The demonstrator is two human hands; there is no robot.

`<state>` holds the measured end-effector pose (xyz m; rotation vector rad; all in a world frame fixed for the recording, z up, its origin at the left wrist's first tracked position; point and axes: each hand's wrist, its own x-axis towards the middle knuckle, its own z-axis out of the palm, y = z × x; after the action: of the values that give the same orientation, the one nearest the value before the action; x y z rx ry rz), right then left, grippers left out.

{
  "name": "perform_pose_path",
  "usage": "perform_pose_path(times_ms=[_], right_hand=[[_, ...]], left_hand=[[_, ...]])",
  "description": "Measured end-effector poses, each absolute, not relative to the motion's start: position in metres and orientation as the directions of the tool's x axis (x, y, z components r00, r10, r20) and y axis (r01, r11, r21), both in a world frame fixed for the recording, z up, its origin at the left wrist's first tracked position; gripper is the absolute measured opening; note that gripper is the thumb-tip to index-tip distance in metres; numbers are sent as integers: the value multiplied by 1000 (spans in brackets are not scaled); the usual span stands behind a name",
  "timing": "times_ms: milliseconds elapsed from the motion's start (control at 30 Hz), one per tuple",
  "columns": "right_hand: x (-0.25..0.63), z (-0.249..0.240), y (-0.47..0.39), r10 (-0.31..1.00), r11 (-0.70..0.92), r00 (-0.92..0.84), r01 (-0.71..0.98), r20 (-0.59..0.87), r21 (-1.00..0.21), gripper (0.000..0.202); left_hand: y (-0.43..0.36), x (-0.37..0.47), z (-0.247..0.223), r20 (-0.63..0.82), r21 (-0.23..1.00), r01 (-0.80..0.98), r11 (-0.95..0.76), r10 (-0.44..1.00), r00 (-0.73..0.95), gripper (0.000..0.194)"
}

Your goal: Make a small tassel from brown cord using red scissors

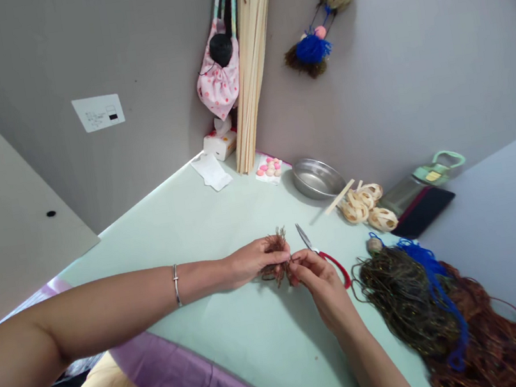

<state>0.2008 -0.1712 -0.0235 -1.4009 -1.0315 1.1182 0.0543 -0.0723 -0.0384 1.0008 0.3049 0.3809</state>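
Note:
My left hand (261, 259) pinches a small frayed bundle of brown yarn (279, 272) over the middle of the pale green table. Loose strands stick out above and below its fingers. At the bundle's right side, the fingertips of my right hand (312, 272) are closed on the same yarn, close to my left thumb. Exactly which strand they hold is too small to tell. Just beyond my right hand lie scissors (339, 267) with red handles, partly hidden by the hand, their blades pointing away.
Brown yarn (487, 334), olive yarn (399, 295) and blue yarn (441, 295) pile up at the right. Farther back are a metal bowl (318, 179), rolled pale strips (361, 204), a bottle (403, 188), a dark flat object (423, 211), pink beads (268, 168) and tissues (212, 172).

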Motion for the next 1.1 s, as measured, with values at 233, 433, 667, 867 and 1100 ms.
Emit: perform_pose_path(times_ms=[233,433,667,867,1100], right_hand=[[202,-26,-171,976,-114,192,55,-102,-992,23],[197,-25,-174,928,-50,368,261,52,-964,16],[196,-21,-171,941,-62,312,-216,-129,-974,16],[205,-8,-173,988,-92,80,-404,-135,-910,15],[215,-16,-173,953,-84,294,48,-66,-995,27]], left_hand=[[-73,56,-42,-55,917,-145,371,480,875,31],[-75,57,-43,-40,936,-128,327,461,886,27],[-75,55,-39,-16,943,-129,307,430,903,28],[-71,55,-41,-61,912,-144,385,473,879,29],[-72,56,-43,-97,920,-98,379,464,881,29]])
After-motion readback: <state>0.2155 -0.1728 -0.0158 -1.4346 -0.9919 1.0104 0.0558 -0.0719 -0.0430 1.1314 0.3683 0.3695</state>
